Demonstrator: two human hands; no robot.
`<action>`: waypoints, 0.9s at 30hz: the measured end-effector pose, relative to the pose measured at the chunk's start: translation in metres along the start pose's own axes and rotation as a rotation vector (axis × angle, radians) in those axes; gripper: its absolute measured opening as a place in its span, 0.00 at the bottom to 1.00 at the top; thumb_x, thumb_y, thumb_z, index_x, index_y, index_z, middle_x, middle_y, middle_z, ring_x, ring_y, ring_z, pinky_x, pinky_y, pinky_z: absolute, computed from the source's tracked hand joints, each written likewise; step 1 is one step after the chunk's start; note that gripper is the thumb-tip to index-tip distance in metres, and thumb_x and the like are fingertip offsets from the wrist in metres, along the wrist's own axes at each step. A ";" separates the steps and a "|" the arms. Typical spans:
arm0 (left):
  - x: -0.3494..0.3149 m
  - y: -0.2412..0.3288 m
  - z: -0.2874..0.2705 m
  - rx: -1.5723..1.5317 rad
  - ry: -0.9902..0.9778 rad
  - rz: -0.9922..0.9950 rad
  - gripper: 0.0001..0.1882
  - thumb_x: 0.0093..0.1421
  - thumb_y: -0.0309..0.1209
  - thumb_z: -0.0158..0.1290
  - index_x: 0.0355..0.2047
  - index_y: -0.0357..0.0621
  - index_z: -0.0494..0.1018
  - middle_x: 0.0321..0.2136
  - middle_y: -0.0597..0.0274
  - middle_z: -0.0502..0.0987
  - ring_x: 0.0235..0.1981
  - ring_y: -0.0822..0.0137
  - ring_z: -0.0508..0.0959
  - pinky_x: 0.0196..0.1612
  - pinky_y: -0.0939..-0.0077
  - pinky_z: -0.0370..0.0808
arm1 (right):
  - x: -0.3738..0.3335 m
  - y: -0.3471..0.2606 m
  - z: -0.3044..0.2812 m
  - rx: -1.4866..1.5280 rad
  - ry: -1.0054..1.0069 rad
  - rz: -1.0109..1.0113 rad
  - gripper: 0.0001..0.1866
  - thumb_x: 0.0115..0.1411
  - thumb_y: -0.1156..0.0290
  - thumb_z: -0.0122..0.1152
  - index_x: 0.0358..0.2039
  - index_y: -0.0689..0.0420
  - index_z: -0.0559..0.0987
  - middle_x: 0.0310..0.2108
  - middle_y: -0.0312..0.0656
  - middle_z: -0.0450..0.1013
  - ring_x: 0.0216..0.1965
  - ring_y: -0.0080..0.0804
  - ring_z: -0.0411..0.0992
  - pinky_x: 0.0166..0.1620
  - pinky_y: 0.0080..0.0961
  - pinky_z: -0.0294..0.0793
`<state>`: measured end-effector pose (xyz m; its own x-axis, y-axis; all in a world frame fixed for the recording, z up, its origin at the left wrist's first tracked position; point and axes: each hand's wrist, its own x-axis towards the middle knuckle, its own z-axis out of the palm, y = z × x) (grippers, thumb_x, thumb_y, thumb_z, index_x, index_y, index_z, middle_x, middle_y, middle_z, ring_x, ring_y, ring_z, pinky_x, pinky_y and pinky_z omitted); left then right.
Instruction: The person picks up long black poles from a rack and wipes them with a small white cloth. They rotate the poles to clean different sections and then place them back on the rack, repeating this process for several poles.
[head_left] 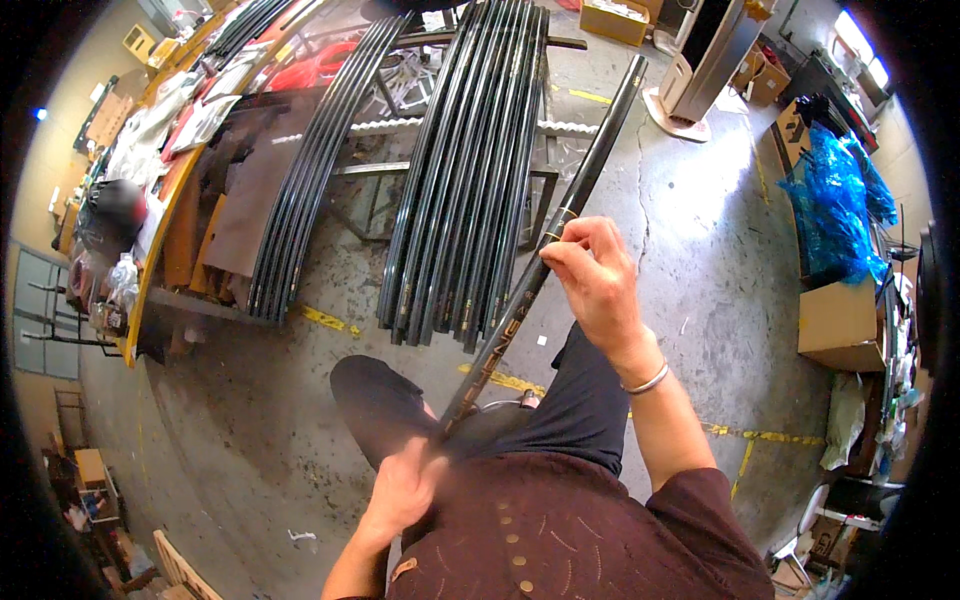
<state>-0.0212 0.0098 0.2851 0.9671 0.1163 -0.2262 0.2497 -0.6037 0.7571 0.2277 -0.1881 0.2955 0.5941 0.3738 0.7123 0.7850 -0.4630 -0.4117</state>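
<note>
A long black pole (597,150) with thin gold rings and gold lettering slants across in front of me, its far end up to the right. My left hand (405,485) is closed around its near end, close to my lap; that grip is slightly blurred. At the gold rings, my right hand (600,285) has thumb and fingers pinched together against the pole's side. Whatever is between those fingertips is too small to make out. Just beyond, a wide row of similar black poles (465,170) lies on a metal rack (372,170).
Left of the rack, several more poles (320,170) lean beside a cluttered workbench (165,235). On the right stand a cardboard box (840,325) and blue plastic wrapping (838,205). A beige column-like stand (705,75) rises at the far right. Yellow tape (330,320) marks the concrete floor.
</note>
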 end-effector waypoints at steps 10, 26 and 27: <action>-0.004 -0.009 0.005 -0.193 -0.167 -0.206 0.11 0.56 0.32 0.49 0.34 0.36 0.64 0.24 0.39 0.69 0.28 0.38 0.69 0.28 0.56 0.65 | -0.025 -0.012 0.024 0.013 0.174 0.037 0.10 0.42 0.84 0.64 0.26 0.60 0.73 0.29 0.41 0.64 0.35 0.39 0.65 0.38 0.30 0.67; 0.003 -0.006 0.008 -0.284 -0.150 -0.307 0.13 0.58 0.35 0.48 0.33 0.35 0.63 0.22 0.41 0.68 0.24 0.47 0.66 0.31 0.62 0.66 | -0.048 -0.049 0.034 0.100 0.027 0.068 0.08 0.47 0.82 0.59 0.26 0.60 0.69 0.52 0.54 0.66 0.58 0.54 0.59 0.57 0.43 0.61; 0.003 -0.008 0.009 -0.288 -0.132 -0.282 0.11 0.59 0.34 0.47 0.31 0.37 0.63 0.20 0.51 0.67 0.21 0.58 0.65 0.27 0.69 0.65 | -0.050 -0.050 0.035 0.095 0.027 0.068 0.08 0.46 0.81 0.60 0.26 0.60 0.69 0.52 0.54 0.66 0.58 0.54 0.59 0.57 0.44 0.60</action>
<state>-0.0205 0.0078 0.2732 0.8492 0.1316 -0.5114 0.5249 -0.3153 0.7906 0.1652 -0.1556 0.2608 0.6427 0.3221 0.6951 0.7568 -0.4080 -0.5107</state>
